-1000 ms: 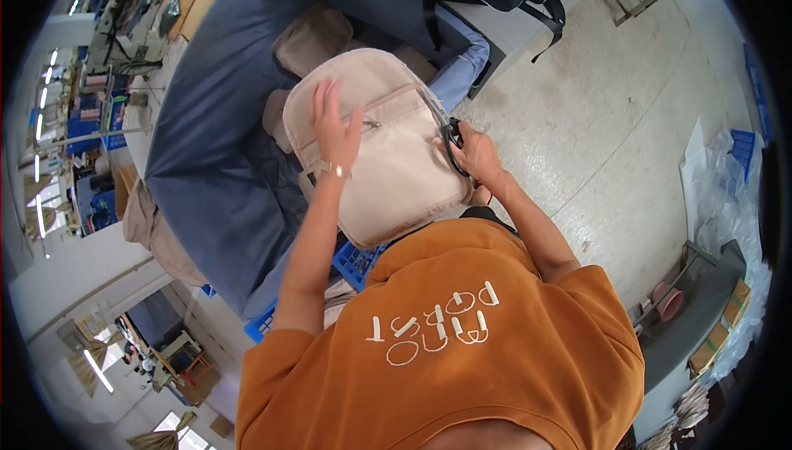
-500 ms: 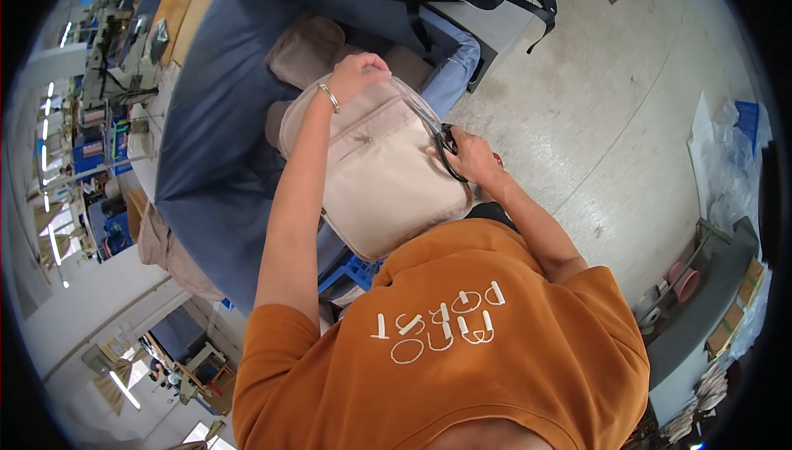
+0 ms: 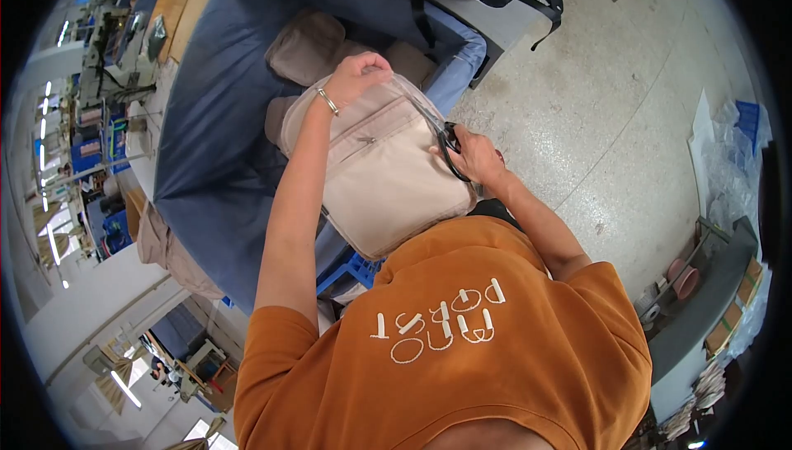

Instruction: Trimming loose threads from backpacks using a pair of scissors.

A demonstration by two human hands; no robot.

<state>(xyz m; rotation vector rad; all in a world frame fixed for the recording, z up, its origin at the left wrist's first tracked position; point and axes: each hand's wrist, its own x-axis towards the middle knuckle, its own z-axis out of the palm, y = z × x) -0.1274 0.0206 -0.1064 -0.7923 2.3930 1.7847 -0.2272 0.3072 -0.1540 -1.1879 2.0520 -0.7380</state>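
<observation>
Up the left hand was swung, from the face of the beige bag to its top edge, pinched and apparently steadied! The bag was propped before the orange shirt; black scissors were grasped in the right hand, blades by the rim.

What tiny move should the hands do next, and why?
Maybe the right hand should ease the scissors slightly toward the left hand: the blades lie near the bag's right edge, pointing toward its top, where the left hand rests.
</observation>
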